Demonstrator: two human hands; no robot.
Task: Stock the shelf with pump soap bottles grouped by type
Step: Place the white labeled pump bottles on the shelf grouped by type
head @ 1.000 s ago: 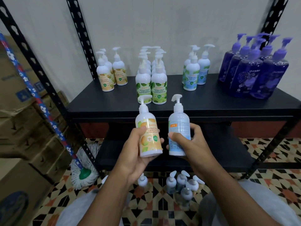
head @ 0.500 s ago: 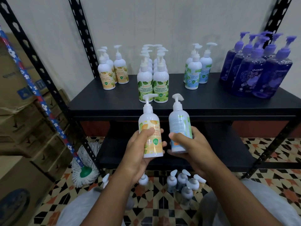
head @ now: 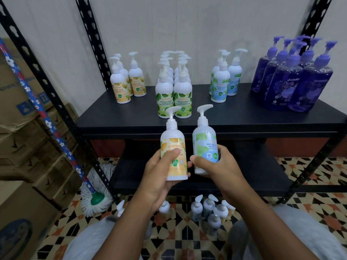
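**Each bottle is sitting on the same side as its own group**

You are holding two bottles upright, side by side and just apart, in front of and below the front edge of the shelf deck [head: 234,117]. Your left hand [head: 159,173] is wrapping the yellow-label bottle [head: 171,139], with the thumb pressing across its label. Your right hand [head: 219,166] is gripping the blue-label bottle [head: 203,141] low on its body, with the fingers curling round the front. Both long axes are running near vertical, and the pump spouts are pointing right.

The yellow group [head: 124,85] is standing toward the back left corner of the deck, up and left of your left hand, so that hand is the nearer one. The blue group [head: 223,85] is standing near the back edge, right of centre, up and right of your right hand. The green group [head: 173,94] is filling the middle, directly beyond both bottles. Judging from this, each arm should be passing it on its own side, without crossing.
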